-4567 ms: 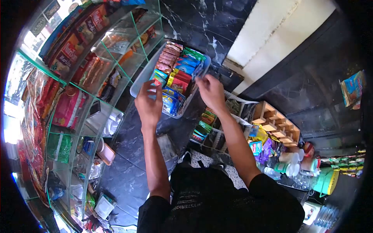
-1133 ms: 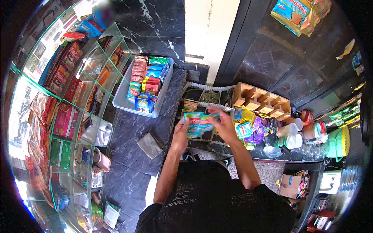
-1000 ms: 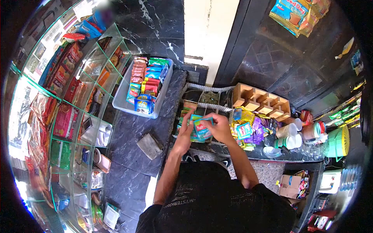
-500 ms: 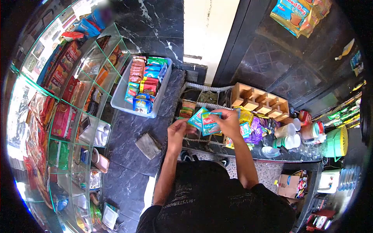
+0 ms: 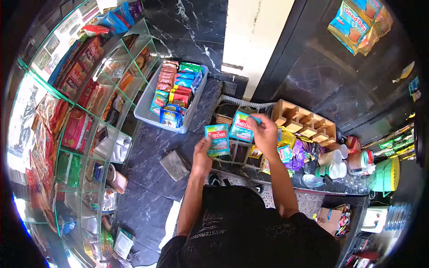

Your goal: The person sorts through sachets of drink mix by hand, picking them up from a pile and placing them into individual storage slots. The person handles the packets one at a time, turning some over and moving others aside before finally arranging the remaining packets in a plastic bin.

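Note:
My left hand pinches a blue-green NutriSari drink sachet by its left edge. Another sachet of the same kind is gripped by its right side in my right hand. The two sachets are held apart, fronts up, over a wire-edged divided rack. A few brown sachets stand in that rack behind them. To the left sits a translucent plastic box with rows of sachets, among them a similar blue-green one.
A wooden compartment box stands behind yellow and purple sachets on the right. Jars crowd the counter beyond. A grey folded cloth lies on the dark marbled counter, beside glass shelves of packets.
The two sachets, overlapping before, are now separated, one in each hand. My left hand has taken hold of one. The view has shifted slightly.

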{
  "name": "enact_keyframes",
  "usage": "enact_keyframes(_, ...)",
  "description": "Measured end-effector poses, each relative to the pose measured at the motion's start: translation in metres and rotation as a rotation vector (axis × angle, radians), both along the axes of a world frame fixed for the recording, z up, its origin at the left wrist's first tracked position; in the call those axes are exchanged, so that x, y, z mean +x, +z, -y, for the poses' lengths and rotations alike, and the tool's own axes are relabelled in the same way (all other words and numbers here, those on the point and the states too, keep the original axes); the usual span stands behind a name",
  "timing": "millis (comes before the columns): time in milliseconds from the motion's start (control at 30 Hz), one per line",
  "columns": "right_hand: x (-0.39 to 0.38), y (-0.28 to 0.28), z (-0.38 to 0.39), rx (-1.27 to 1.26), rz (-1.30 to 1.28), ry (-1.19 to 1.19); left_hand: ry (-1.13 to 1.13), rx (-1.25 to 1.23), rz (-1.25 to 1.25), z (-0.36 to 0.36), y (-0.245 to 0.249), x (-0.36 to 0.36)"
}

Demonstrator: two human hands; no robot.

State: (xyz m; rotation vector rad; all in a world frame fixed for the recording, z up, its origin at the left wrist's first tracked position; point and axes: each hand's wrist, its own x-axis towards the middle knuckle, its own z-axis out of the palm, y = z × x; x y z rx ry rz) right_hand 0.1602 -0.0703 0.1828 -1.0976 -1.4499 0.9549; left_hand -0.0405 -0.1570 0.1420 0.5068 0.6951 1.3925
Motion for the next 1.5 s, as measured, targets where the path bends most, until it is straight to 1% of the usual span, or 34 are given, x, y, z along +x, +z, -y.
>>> enact_keyframes(33, -0.005, -0.002, 0.0, -0.01, -0.055, 0.042, 0.075, -0.024, 0.037, -0.003, -0.006, -0.005)
enact_keyframes(100, -0.019, 0.026, 0.013, 0.008, 0.099, 0.176, 0.102, -0.033, 0.045, -0.001, 0.008, -0.006)
enact_keyframes(167, -0.034, 0.021, 0.014, 0.045, 0.233, 0.206, 0.091, 0.013, 0.006, 0.001, 0.025, -0.003)
enact_keyframes(200, -0.043, 0.022, 0.014, 0.145, 0.267, 0.195, 0.085, 0.023, -0.115, 0.001, 0.025, -0.001)
enact_keyframes(233, -0.05, 0.023, 0.013, 0.244, 0.301, 0.184, 0.087, 0.026, -0.114, 0.002, 0.021, -0.002)
enact_keyframes(300, -0.059, 0.031, 0.013, 0.279, 0.335, 0.207, 0.127, 0.111, -0.235, 0.0, 0.015, -0.005)
enact_keyframes(367, -0.069, 0.04, 0.011, 0.392, 0.347, 0.197, 0.132, 0.105, -0.24, 0.001, 0.017, -0.012)
enact_keyframes(400, -0.071, 0.034, 0.006, 0.319, 0.379, 0.225, 0.153, 0.084, -0.193, 0.003, 0.025, -0.015)
enact_keyframes(433, -0.073, 0.033, 0.002, 0.324, 0.376, 0.234, 0.176, 0.064, -0.148, 0.004, 0.03, -0.019)
enact_keyframes(500, -0.079, 0.033, -0.009, 0.253, 0.505, 0.416, 0.243, 0.075, -0.151, 0.003, 0.022, -0.029)
enact_keyframes(567, -0.091, 0.043, -0.019, 0.246, 0.489, 0.498, 0.314, 0.087, -0.155, 0.003, 0.021, -0.044)
enact_keyframes(633, -0.104, 0.066, -0.025, -0.135, 0.5, 0.676, 0.294, 0.108, -0.283, 0.003, 0.027, -0.064)
enact_keyframes(667, -0.113, 0.056, -0.033, -0.17, 0.329, 0.753, 0.285, 0.145, -0.323, 0.001, 0.017, -0.079)
enact_keyframes(700, -0.124, 0.049, -0.041, -0.166, 0.33, 0.763, 0.296, 0.146, -0.325, 0.0, 0.02, -0.091)
enact_keyframes(767, -0.148, 0.041, -0.059, 0.01, 0.366, 0.857, 0.278, 0.225, -0.5, -0.006, 0.028, -0.115)
enact_keyframes(800, -0.161, 0.059, -0.061, 0.027, 0.492, 0.877, 0.265, 0.208, -0.515, -0.009, 0.031, -0.128)
enact_keyframes(833, -0.174, 0.065, -0.069, 0.06, 0.614, 0.905, 0.291, 0.202, -0.628, -0.012, 0.035, -0.14)
enact_keyframes(900, -0.204, 0.062, -0.09, 0.104, 0.668, 0.958, 0.341, 0.199, -0.747, -0.023, 0.039, -0.166)
enact_keyframes(933, -0.22, 0.053, -0.097, 0.123, 0.528, 0.956, 0.403, 0.256, -0.892, -0.032, 0.038, -0.181)
enact_keyframes(967, -0.238, 0.047, -0.111, 0.136, 0.639, 0.901, 0.455, 0.195, -1.02, -0.04, 0.034, -0.197)
enact_keyframes(1033, -0.267, 0.05, -0.123, 0.072, 0.593, 0.837, 0.653, 0.127, -1.23, -0.057, 0.043, -0.211)
enact_keyframes(1067, -0.278, 0.053, -0.126, 0.067, 0.585, 0.797, 0.743, 0.165, -1.36, -0.065, 0.039, -0.223)
enact_keyframes(1100, -0.29, 0.053, -0.132, 0.061, 0.575, 0.756, 0.746, 0.168, -1.365, -0.071, 0.039, -0.229)
enact_keyframes(1133, -0.307, 0.035, -0.145, 0.143, 0.579, 0.705, 0.767, 0.148, -1.53, -0.077, 0.041, -0.235)
enact_keyframes(1167, -0.319, 0.026, -0.149, 0.149, 0.574, 0.703, 0.787, 0.127, -1.695, -0.081, 0.042, -0.24)
enact_keyframes(1200, -0.329, 0.02, -0.153, 0.163, 0.622, 0.647, 0.728, 0.078, -1.729, -0.084, 0.042, -0.241)
enact_keyframes(1233, -0.338, 0.014, -0.157, 0.177, 0.669, 0.59, 0.733, 0.085, -1.733, -0.086, 0.041, -0.239)
enact_keyframes(1267, -0.348, 0.0, -0.167, 0.15, 0.666, 0.633, 0.72, 0.065, -1.779, -0.089, 0.039, -0.237)
enact_keyframes(1300, -0.356, -0.006, -0.169, 0.093, 0.73, 0.627, 0.708, 0.045, -1.824, -0.091, 0.036, -0.238)
enact_keyframes(1333, -0.364, -0.017, -0.175, 0.064, 0.768, 0.633, 0.599, -0.03, -1.897, -0.093, 0.027, -0.242)
enact_keyframes(1367, -0.371, -0.03, -0.179, 0.032, 0.806, 0.64, 0.604, -0.024, -1.901, -0.095, 0.018, -0.245)
enact_keyframes(1433, -0.374, -0.045, -0.179, 0.15, 0.885, 0.638, 0.629, -0.008, -2.015, -0.099, 0.004, -0.246)
enact_keyframes(1467, -0.376, -0.043, -0.184, 0.05, 1.024, 0.715, 0.657, 0.011, -1.994, -0.1, 0.001, -0.246)
enact_keyframes(1500, -0.377, -0.046, -0.185, 0.052, 1.024, 0.718, 0.659, 0.009, -1.995, -0.101, -0.003, -0.247)
